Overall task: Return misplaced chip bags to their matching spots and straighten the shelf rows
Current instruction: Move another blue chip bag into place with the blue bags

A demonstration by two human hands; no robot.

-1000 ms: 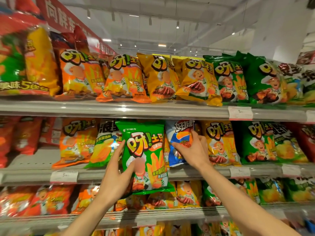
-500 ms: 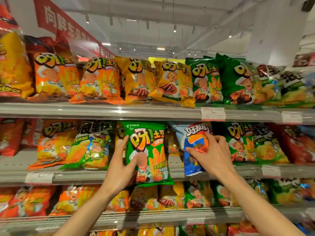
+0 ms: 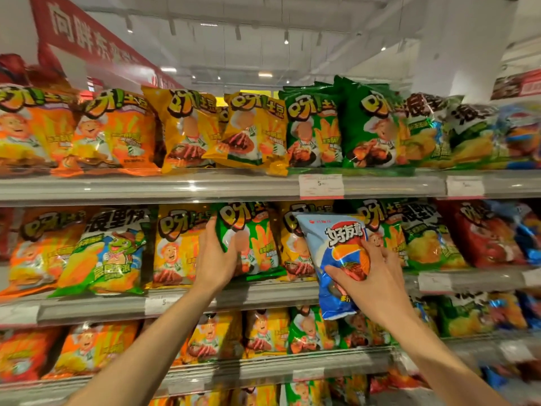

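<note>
Bright ceiling lights (image 3: 265,74) glare off glossy bags; edges bend and blur, especially right.

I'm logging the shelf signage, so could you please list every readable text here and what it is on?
"好友趣": blue bag in the right hand.
"呀!土豆": green bag in the left hand.
"5": price tag, top shelf rail; remainder too small.
"向胖东": red banner; remainder cut off.
Flavour lines: blurred.

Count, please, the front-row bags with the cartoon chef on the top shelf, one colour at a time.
orange bags: 2
yellow bags: 2
green bags: 2
Total: 6
</note>
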